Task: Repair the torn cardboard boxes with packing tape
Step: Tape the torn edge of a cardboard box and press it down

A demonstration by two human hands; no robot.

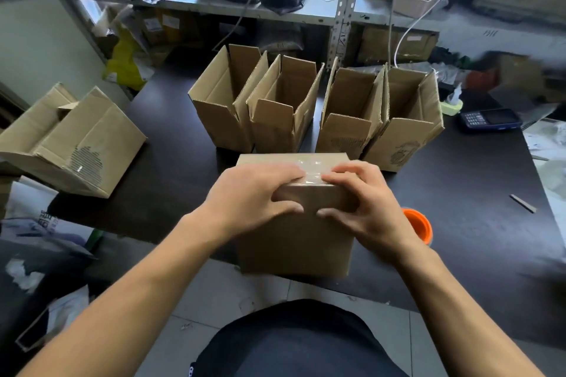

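Here we have the closed cardboard box (294, 223) standing at the near edge of the dark table (459, 193), right in front of us, with a strip of clear packing tape (309, 171) shining across its top face and reaching the near top edge. Our left hand (254, 196) lies over the left part of that edge, fingers spread and fairly straight on top while the thumb hooks down onto the front face; we judge it is pressing the tape flat and steadying the box. Our right hand (361, 196) mirrors it, its curled fingertips bearing down on the tape end and its thumb against the front face, so both hands clamp the corner rather than lift anything. Holding it this way probably rubs the tape over the fold so that it sticks on both faces.

Just beside the right wrist, partly hidden behind it, sits an orange tape roll (418, 225), kept close, we suppose, for the next strip. Beyond the box, four open boxes (315, 107) stand upright in a row with flaps raised, touching one another; they seem to wait their turn. Well apart to the left, a tipped box (76, 144) lies on its side, showing a scuffed patch where the outer paper is torn away. A dark handheld device (490, 119) rests at the far right of the table.
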